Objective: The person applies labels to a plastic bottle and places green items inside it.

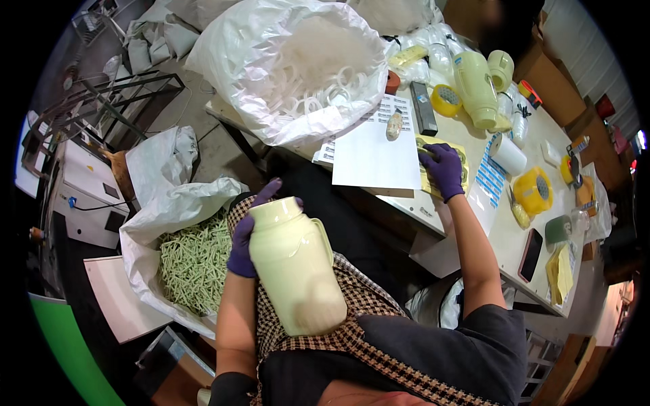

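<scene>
My left hand (pixel 245 238), in a purple glove, holds a cream-coloured plastic jug (pixel 298 271) by its neck and upper side. The jug leans upright on my lap, its handle to the right; some of my fingers are hidden behind it. At the table, my right hand (pixel 443 170), also gloved in purple, rests with bent, parted fingers on a yellow sheet (pixel 428 181) with darker markings. What lies under the fingertips is partly hidden. Beside that hand is a white paper sheet (pixel 376 159) bearing a small clear packet (pixel 394 126).
A big white sack (pixel 227 74) of translucent rings sits on the table's left. Another sack (pixel 145 271) holds pale green sticks by my left arm. Rightward are cream jugs (pixel 476 88), tape rolls (pixel 533 191), a white roll (pixel 508 154), a phone (pixel 530 255) and a yellow cloth (pixel 560 274).
</scene>
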`<state>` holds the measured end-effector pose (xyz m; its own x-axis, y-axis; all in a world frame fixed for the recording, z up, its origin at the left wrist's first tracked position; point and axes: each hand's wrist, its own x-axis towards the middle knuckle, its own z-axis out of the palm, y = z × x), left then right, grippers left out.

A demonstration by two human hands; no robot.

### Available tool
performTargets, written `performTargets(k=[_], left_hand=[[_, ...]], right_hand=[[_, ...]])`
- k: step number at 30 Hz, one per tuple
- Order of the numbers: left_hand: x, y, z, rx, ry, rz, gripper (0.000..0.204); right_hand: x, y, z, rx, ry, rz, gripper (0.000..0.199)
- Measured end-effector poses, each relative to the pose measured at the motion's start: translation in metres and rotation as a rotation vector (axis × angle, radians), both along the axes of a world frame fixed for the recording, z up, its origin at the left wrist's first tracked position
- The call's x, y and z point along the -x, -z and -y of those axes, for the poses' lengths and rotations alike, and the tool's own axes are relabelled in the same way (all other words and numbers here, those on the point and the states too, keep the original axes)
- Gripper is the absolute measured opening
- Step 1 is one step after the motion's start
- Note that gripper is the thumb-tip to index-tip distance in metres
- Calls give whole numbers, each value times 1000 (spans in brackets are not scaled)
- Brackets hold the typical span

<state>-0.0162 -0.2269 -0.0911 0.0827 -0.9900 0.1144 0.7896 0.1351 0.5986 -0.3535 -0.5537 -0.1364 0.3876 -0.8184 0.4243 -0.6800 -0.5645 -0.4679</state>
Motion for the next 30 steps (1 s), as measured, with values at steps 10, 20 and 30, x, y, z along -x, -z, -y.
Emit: performTargets(k=[10, 20, 30], left_hand=[[-11, 40, 10, -39, 12, -151, 88], [-16, 39, 2, 103, 29, -244, 93], [-26, 51, 2, 226, 51, -224, 101]], right_hand=[[8, 5, 0, -12, -97, 130, 18], [91, -4, 58, -1349, -653, 1480, 86], [-107, -102, -236, -1012, -885, 411, 9]])
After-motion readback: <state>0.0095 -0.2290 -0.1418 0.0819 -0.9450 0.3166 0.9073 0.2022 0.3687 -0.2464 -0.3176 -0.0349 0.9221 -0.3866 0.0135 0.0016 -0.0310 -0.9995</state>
